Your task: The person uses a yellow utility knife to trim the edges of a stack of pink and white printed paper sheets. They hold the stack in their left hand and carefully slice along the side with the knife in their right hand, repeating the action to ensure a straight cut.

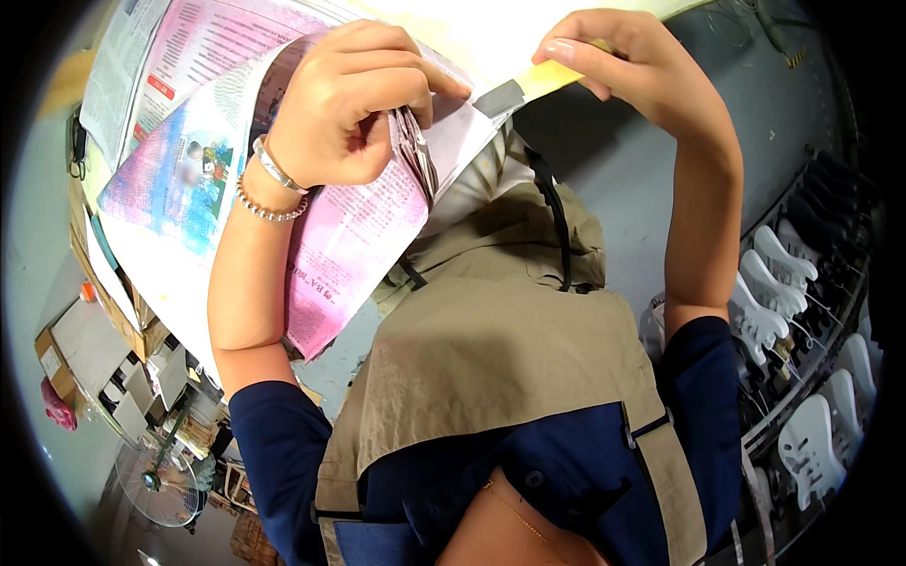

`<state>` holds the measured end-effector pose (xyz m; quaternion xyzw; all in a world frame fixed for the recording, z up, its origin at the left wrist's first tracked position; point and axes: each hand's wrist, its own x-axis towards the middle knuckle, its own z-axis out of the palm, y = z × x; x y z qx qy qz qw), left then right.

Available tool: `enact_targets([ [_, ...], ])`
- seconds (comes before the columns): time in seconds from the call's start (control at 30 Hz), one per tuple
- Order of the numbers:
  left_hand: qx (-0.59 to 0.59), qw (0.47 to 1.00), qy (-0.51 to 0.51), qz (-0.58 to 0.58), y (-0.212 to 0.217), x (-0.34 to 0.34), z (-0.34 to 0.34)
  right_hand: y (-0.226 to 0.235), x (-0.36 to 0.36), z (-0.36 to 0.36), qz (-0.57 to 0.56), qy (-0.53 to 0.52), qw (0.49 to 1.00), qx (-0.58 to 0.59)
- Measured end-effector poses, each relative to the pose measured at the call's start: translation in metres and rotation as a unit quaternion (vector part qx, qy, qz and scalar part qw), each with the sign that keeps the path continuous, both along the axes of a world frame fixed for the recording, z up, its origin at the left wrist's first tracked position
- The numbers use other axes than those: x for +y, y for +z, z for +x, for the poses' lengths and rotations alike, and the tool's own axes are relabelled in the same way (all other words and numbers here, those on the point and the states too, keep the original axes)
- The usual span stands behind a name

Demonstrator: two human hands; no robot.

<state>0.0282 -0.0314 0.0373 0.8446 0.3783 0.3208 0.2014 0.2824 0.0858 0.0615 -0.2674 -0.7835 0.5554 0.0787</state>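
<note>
My left hand [351, 113] is closed on the bunched, folded edge of a pink-stained newspaper [349, 236]. Its index finger reaches along the paper toward a dark grey flat piece [500, 97]. That piece meets the end of a yellow strip [549, 79]; I cannot tell whether the two are one thing. Between thumb and fingers, my right hand [623, 66] pinches the strip's other end, right of the paper. More printed sheets with pink and blue stains lie under and left of my left hand.
A pale work surface [160, 274] runs under the papers. I wear a khaki apron [500, 340]. On the right, white guitar-shaped bodies [812, 448] and dark ones hang on a rack. A standing fan [156, 479] and cardboard boxes [57, 363] are at the lower left.
</note>
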Motion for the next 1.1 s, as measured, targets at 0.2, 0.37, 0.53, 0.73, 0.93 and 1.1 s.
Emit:
enact_targets([
  [0.2,-0.019,1.0,0.003,-0.025,-0.001,-0.001,0.0,-0.008,-0.004,-0.022,-0.12,0.043,0.991,-0.05],
  [0.37,-0.01,1.0,-0.004,-0.014,0.004,0.001,0.001,-0.012,-0.005,-0.006,-0.072,0.035,0.996,-0.037],
  [0.53,-0.014,1.0,0.0,-0.022,0.011,-0.002,0.0,-0.012,-0.027,-0.009,-0.086,-0.01,0.996,-0.019],
  [0.73,-0.014,0.999,-0.033,0.001,0.007,0.004,-0.001,-0.004,-0.029,0.0,-0.059,-0.056,0.996,-0.039],
  [0.93,0.01,0.999,-0.036,-0.007,0.007,0.003,-0.001,-0.012,-0.034,-0.001,-0.068,-0.054,0.996,-0.014],
  [1.1,-0.023,0.998,0.0,-0.057,0.006,0.0,0.005,-0.02,-0.044,-0.009,-0.11,-0.039,0.993,0.005],
])
